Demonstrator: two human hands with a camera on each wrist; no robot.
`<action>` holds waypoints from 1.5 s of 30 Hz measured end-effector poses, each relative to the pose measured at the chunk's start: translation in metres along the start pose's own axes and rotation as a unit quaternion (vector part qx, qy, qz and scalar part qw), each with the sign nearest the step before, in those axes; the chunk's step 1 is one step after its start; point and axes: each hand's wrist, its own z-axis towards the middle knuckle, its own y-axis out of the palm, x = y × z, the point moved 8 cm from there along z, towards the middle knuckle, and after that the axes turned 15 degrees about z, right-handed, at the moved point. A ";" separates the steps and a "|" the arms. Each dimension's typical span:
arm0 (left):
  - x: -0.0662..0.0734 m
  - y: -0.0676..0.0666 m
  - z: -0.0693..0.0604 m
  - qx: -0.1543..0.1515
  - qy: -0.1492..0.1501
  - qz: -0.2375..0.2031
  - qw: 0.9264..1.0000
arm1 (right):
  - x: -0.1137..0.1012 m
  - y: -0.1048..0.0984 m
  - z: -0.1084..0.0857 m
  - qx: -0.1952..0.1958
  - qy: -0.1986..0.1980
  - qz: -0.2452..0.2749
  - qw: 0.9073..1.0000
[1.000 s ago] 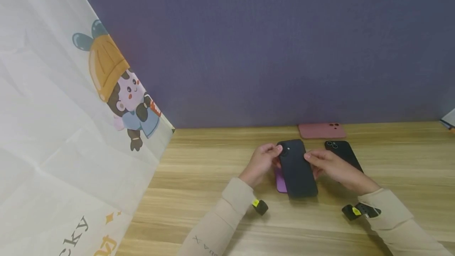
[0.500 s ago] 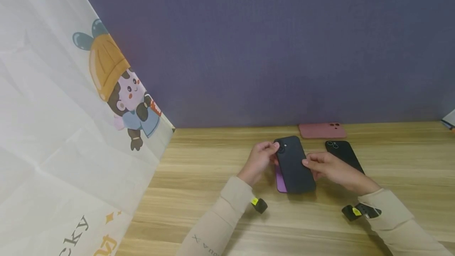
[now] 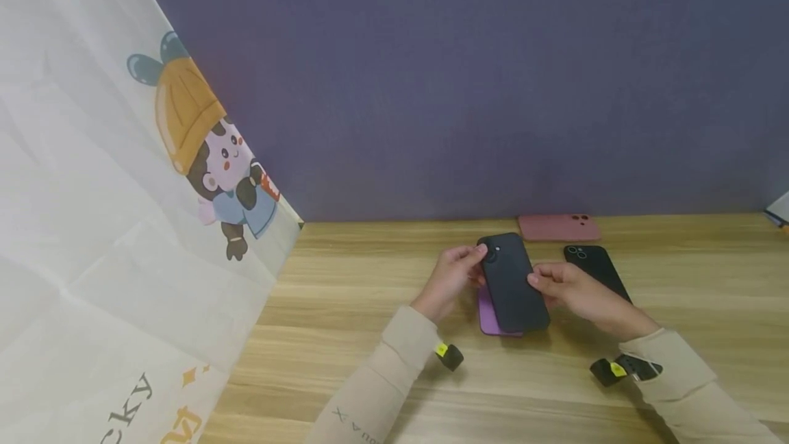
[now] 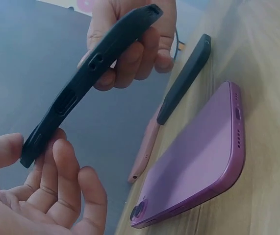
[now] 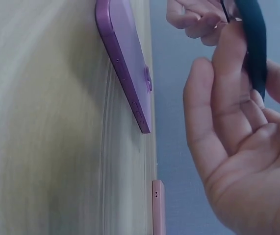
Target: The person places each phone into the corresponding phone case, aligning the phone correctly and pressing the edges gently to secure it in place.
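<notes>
A dark phone case (image 3: 514, 286) is held up off the table between both hands, its back and camera ring facing up in the head view. My left hand (image 3: 453, 276) pinches its upper left edge near the camera ring. Further down the opposite edge, my right hand (image 3: 570, 293) grips it between thumb and fingers. The left wrist view shows cutouts along the side of the case, which looks slightly bent. Below lies a purple phone (image 4: 193, 152), back up and apart from the case; in the head view the case covers most of it.
Right of the hands a black phone (image 3: 596, 271) lies on the wooden table (image 3: 345, 279), partly behind the right hand. A pink phone (image 3: 557, 227) lies against the dark blue backdrop (image 3: 431, 88). A printed white sheet (image 3: 92, 225) stands at the left.
The case has risen slightly away from me in the head view, so more of the purple phone's lower end shows. Both hands keep their hold on the case.
</notes>
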 end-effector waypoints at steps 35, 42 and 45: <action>-0.007 0.023 -0.005 -0.092 0.002 0.088 0.992 | 0.003 -0.019 -0.002 0.061 0.009 0.015 0.998; -0.008 0.025 -0.003 -0.092 -0.001 0.087 0.992 | 0.003 -0.021 -0.002 0.065 0.014 0.008 0.998; -0.009 0.025 -0.003 -0.092 -0.003 0.086 0.992 | 0.003 -0.020 -0.001 0.069 0.016 0.005 0.998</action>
